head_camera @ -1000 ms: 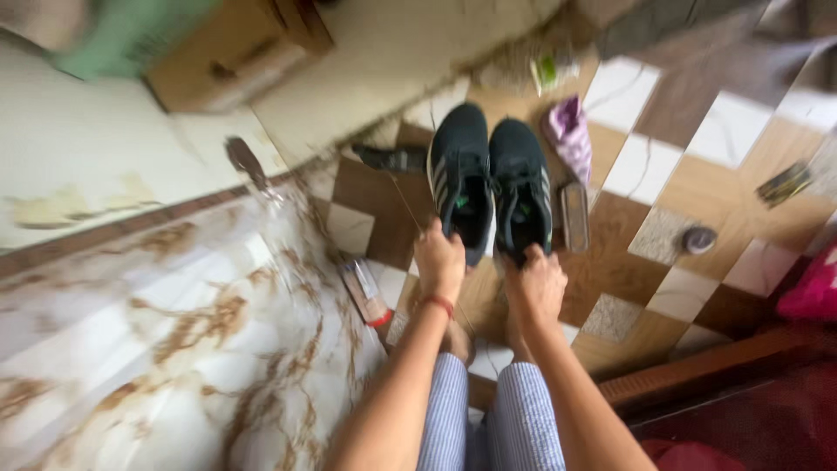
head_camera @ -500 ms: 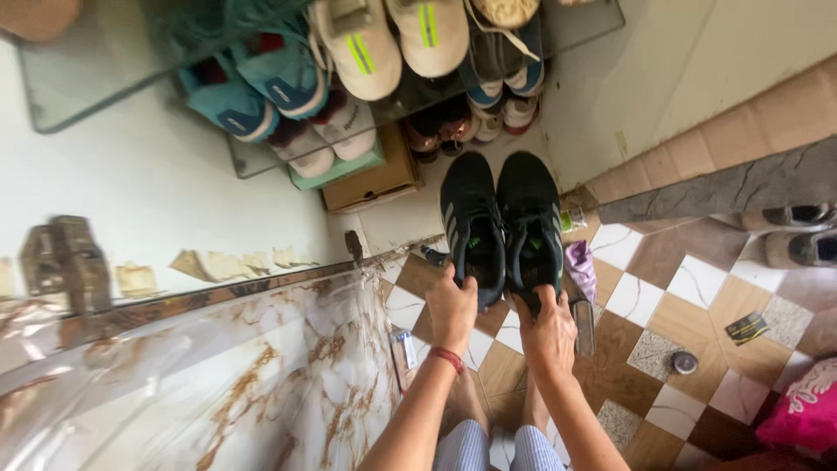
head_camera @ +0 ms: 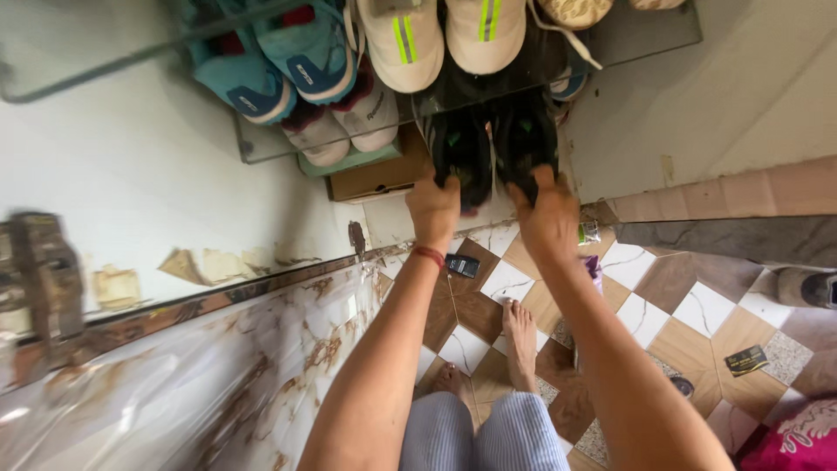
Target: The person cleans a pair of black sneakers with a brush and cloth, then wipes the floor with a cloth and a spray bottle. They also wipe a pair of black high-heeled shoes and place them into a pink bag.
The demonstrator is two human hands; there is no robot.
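Note:
My left hand (head_camera: 433, 209) grips the heel of the left black sneaker (head_camera: 459, 148), and my right hand (head_camera: 547, 218) grips the heel of the right black sneaker (head_camera: 525, 139). Both shoes are pushed toes-first under the upper glass shelf (head_camera: 628, 30) of a shoe rack, onto a lower level. On the upper shelf stand two white sneakers with yellow stripes (head_camera: 440, 35) and teal sneakers (head_camera: 270, 61). A red thread band circles my left wrist. My bare feet (head_camera: 519, 340) stand on the tiled floor below.
A cardboard box (head_camera: 379, 174) sits under the rack. A small black object (head_camera: 462, 265) lies on the brown-and-white tiles (head_camera: 689, 305). A marble-patterned ledge (head_camera: 218, 375) runs on the left. A grey shoe (head_camera: 806, 286) and a pink cloth (head_camera: 793, 445) lie at the right.
Both hands have carried the black sneakers up and forward from above the floor into the rack's lower level. My view has tilted up toward the rack.

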